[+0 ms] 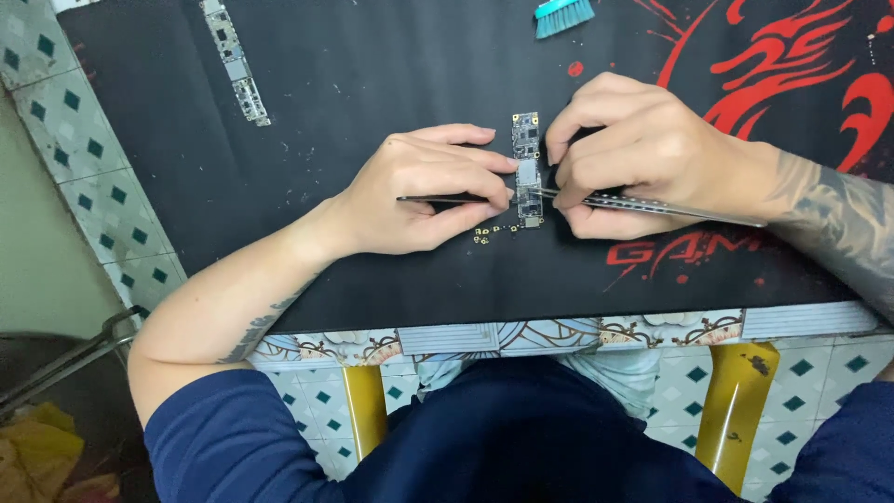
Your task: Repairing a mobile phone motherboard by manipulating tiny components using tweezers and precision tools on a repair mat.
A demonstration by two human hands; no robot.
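From the head camera, looking straight down, a narrow circuit board (527, 169) lies on a black desk mat (372, 74) with its long axis running away from the person, upright in the picture. It sits between the two hands, touching both.

The left hand (424, 191) comes in from the left and is closed around a dark slim tool (447, 198), which lies crosswise to the board with its tip meeting the board's lower half. The right hand (633, 154) comes in from the right, pinched shut on silver tweezers (652, 205) that also lie crosswise, their points reaching the same lower part of the board. Its upper fingers (568, 126) curl close beside the board's top end. Both hands are about equally near; the two tool tips nearly meet on the board.

Some tiny gold parts (492, 231) lie on the mat just below the board. A second, longer board (237, 61) lies well apart at top left, and a teal brush (563, 16) at the top edge.
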